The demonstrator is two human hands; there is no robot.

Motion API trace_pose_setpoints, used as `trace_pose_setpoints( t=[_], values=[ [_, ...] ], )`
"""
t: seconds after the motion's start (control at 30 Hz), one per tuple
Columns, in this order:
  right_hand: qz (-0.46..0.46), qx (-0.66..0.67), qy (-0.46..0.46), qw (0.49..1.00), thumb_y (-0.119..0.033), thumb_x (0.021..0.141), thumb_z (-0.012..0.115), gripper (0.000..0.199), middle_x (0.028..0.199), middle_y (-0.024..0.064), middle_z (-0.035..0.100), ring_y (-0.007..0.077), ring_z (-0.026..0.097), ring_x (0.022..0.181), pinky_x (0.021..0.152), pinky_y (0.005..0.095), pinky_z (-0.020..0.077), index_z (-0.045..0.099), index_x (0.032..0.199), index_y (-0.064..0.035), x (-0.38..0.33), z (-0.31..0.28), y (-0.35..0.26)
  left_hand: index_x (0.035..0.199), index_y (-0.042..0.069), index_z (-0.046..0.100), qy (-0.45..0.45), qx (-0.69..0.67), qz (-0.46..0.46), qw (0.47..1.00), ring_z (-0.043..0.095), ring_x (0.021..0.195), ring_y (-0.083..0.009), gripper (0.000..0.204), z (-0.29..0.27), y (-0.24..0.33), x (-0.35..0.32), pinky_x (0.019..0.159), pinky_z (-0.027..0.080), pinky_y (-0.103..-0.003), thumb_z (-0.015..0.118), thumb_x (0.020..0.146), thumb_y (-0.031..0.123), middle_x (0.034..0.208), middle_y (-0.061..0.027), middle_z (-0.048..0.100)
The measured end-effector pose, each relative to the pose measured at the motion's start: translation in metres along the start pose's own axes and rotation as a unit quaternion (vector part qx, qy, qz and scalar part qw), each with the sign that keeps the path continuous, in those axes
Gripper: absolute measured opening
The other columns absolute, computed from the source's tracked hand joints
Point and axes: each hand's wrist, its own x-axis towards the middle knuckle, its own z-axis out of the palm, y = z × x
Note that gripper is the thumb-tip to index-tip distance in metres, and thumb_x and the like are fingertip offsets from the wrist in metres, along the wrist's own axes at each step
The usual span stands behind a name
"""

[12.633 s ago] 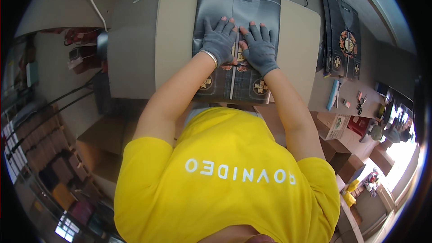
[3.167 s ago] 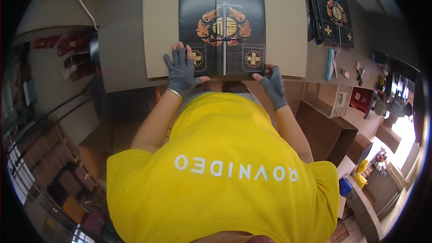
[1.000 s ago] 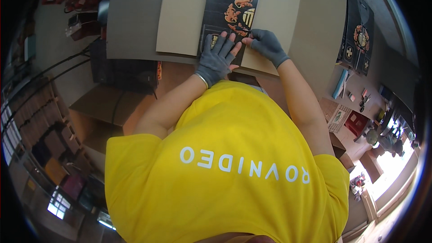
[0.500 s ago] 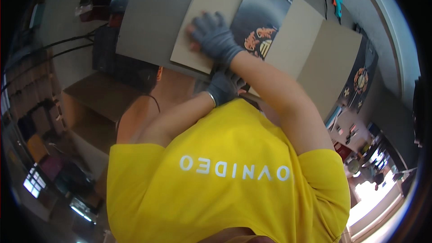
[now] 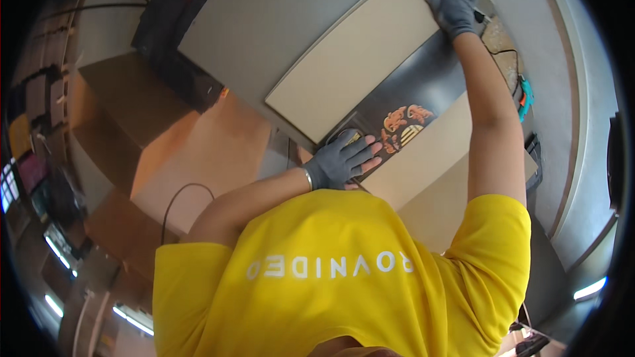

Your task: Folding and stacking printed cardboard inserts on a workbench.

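My left hand (image 5: 338, 160), in a grey glove with bare fingertips, lies flat at the near end of a glossy dark strip (image 5: 397, 89) printed with orange and yellow figures. Its fingers are stretched out over the strip. At the far end of a long beige panel (image 5: 357, 46), my right hand (image 5: 455, 3), gloved the same way, rests open with fingers apart. The beige panel runs along the left side of the dark strip. Another beige panel (image 5: 423, 158) borders the strip on the right, partly hidden by my right arm.
A large grey board (image 5: 251, 26) extends left of the beige panel. Open cardboard boxes (image 5: 132, 99) stand at the left. Beyond my right forearm are a teal glue gun (image 5: 526, 99) and a cable, near a pale wall (image 5: 555, 46).
My right hand has moved from the beige panel's near part to its far end. My left hand has turned, its fingers now spread over the printed strip. The view has shifted too.
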Motion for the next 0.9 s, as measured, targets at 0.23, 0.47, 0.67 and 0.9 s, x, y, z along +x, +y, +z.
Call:
trace_pose_setpoints(
  t=[0.23, 0.47, 0.67, 0.9],
  values=[
    [-0.348, 0.124, -0.034, 0.929, -0.061, 0.085, 0.056, 0.072, 0.151, 0.0123, 0.037, 0.0316, 0.029, 0.143, 0.108, 0.0643, 0.0207, 0.042, 0.147, -0.027, -0.108, -0.017, -0.12, 0.149, 0.008, 0.038, 0.013, -0.073, 0.001, 0.997, 0.022, 0.147, -0.0334, 0.081, -0.003, -0.005, -0.002, 0.117, 0.018, -0.05, 0.057, 0.085, 0.055, 0.158, -0.0164, 0.028],
    [-0.466, 0.249, -0.156, 0.835, -0.062, 0.087, 0.05, 0.067, 0.154, 0.0108, 0.034, 0.0291, 0.025, 0.147, 0.112, 0.0635, 0.0182, 0.043, 0.145, -0.0295, -0.224, -0.021, -0.249, 0.145, 0.002, 0.04, 0.047, -0.079, -0.039, 0.995, 0.028, 0.144, -0.0346, 0.066, 0.039, 0.023, 0.0, 0.117, 0.021, -0.049, 0.051, 0.091, 0.039, 0.153, -0.0203, 0.035],
    [-0.416, 0.445, -0.152, 0.779, -0.047, 0.091, 0.057, 0.064, 0.151, 0.0166, 0.036, 0.0328, 0.033, 0.142, 0.112, 0.0529, 0.0289, 0.042, 0.146, -0.0175, -0.248, -0.031, -0.3, 0.141, 0.001, 0.042, 0.182, 0.171, 0.049, 0.967, 0.042, 0.137, -0.0339, 0.054, 0.03, 0.007, 0.007, 0.113, 0.03, -0.048, 0.035, 0.097, 0.032, 0.148, -0.0203, 0.044],
    [0.138, 0.333, 0.126, 0.924, -0.014, 0.085, 0.072, 0.058, 0.133, 0.0195, 0.05, 0.0328, 0.048, 0.126, 0.106, 0.0419, 0.0387, 0.047, 0.136, -0.0015, -0.238, -0.2, -0.147, 0.138, 0.009, 0.049, 0.165, -0.068, 0.0, 0.984, 0.057, 0.109, -0.0392, 0.076, -0.021, -0.004, 0.02, 0.093, 0.045, -0.045, 0.076, 0.072, 0.035, 0.139, -0.0242, 0.045]
  ],
)
